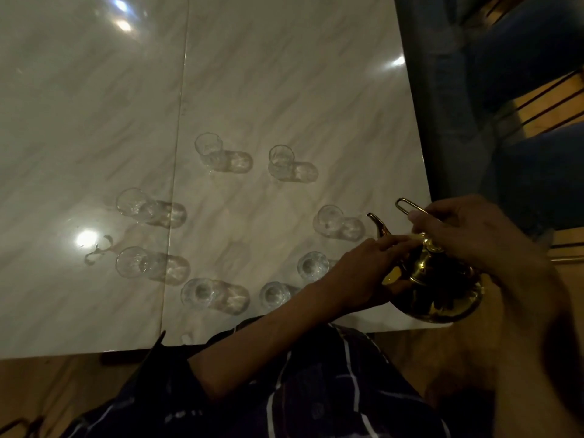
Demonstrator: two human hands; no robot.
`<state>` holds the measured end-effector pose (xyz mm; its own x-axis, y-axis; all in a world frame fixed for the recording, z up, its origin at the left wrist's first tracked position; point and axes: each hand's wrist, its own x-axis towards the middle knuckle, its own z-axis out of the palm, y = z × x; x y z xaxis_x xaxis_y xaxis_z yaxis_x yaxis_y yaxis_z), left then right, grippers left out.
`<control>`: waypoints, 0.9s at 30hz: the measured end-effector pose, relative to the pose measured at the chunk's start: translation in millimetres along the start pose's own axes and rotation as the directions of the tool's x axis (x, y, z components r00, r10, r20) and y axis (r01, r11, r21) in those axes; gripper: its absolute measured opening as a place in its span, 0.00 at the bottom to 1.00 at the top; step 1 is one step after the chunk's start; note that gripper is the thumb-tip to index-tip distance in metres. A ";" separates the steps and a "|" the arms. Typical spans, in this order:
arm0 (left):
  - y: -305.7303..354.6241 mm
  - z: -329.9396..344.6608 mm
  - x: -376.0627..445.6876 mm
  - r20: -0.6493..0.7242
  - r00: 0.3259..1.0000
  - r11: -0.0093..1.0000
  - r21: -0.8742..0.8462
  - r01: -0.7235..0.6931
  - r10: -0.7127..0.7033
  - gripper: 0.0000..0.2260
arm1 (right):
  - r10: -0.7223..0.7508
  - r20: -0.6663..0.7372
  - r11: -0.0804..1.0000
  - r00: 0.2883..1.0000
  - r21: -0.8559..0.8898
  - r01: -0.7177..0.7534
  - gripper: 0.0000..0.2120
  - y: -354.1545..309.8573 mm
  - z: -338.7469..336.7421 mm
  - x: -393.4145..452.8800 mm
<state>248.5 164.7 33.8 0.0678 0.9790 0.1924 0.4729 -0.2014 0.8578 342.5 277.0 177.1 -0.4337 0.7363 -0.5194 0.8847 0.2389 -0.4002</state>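
Observer: Dark checked cloth (316, 390) of the person's clothing fills the near edge. The left forearm (252, 346) runs out of it toward the near right corner of the table (284, 74).

Colleague: And the pot?

Observer: The golden teapot (442, 298) is at that corner. Whether it rests on the marble or is lifted just clear cannot be told. The left hand (357, 276) lies against its left side, with the fingers stretched fairly straight across the top to the lid (431, 245), pressing rather than clutching. The right hand (467, 229) comes in from the right with its fingers curled round the wire handle (406, 203), whose far loop pokes out beyond them.

Colleague: How will it handle?

Observer: It is polished metal, so it is rigid and probably slippery on the belly. It would be heavy if full, which cannot be seen. The handle is the place to carry it, with fingers on the lid whenever the spout (380, 227) tips.

Colleague: What lies beyond?

Observer: Eight clear glasses (202, 292) stand in a ring to the left. One is partly hidden behind the left wrist, and the two farthest stand well apart from the pot. They look light and fragile, so the spout should stay clear of their rims. Blue seating (521, 58) shows at the far right.
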 end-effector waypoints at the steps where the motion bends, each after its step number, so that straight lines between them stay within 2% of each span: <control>1: -0.8 0.5 0.3 0.002 1.000 1.000 0.003 0.001 -0.001 0.27 | 0.005 0.002 1.000 1.000 0.007 -0.005 0.09 0.5 0.1 0.5; 20: -6.9 4.5 1.7 0.020 1.000 1.000 0.028 0.015 -0.015 0.28 | -0.007 0.002 1.000 1.000 0.010 0.007 0.09 4.3 2.5 8.4; 24: -11.7 5.8 0.8 0.034 0.999 0.998 0.050 0.032 -0.034 0.29 | 0.000 0.005 1.000 1.000 0.011 0.000 0.13 6.0 4.4 10.6; 27: -12.2 5.7 1.6 0.031 0.999 0.999 0.040 0.035 -0.036 0.28 | -0.025 0.003 1.000 1.000 -0.007 0.025 0.10 6.4 6.7 12.1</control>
<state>247.9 169.0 21.0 0.0778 0.9862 0.1465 0.5095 -0.1656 0.8444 341.7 283.2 163.2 -0.4564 0.7283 -0.5112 0.8746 0.2619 -0.4079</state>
